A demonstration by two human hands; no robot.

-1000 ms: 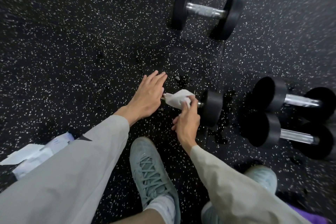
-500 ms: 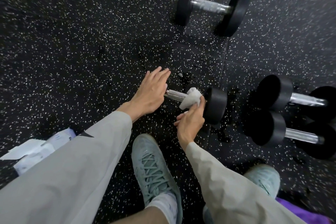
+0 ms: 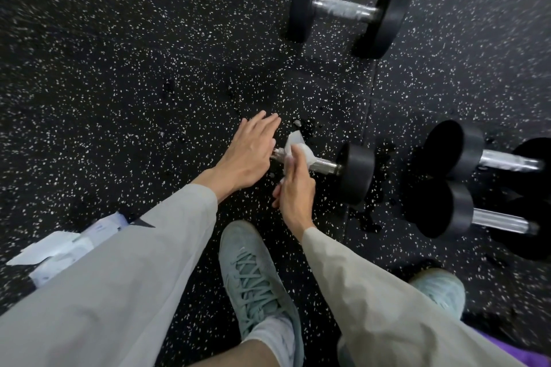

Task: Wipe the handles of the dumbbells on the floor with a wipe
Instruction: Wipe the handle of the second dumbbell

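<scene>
Left weight hidden under my flat left hand [image 3: 249,152] | right fingers [image 3: 288,162] pinch wipe [image 3: 299,149] on handle [image 3: 323,164] | dumbbells: four

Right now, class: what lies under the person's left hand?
The left hand rests flat, covering the dumbbell's near end; only its handle shows, wrapped by the wipe. The weight head beneath is hidden.

Right hand [image 3: 295,191] holds wipe [image 3: 299,149] around dumbbell handle [image 3: 323,163]; left hand [image 3: 249,152] seemingly steadies it.

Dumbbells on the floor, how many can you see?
4. One dumbbell at the top, one being wiped in the middle, two stacked close at the right edge. More may lie outside the view.
</scene>
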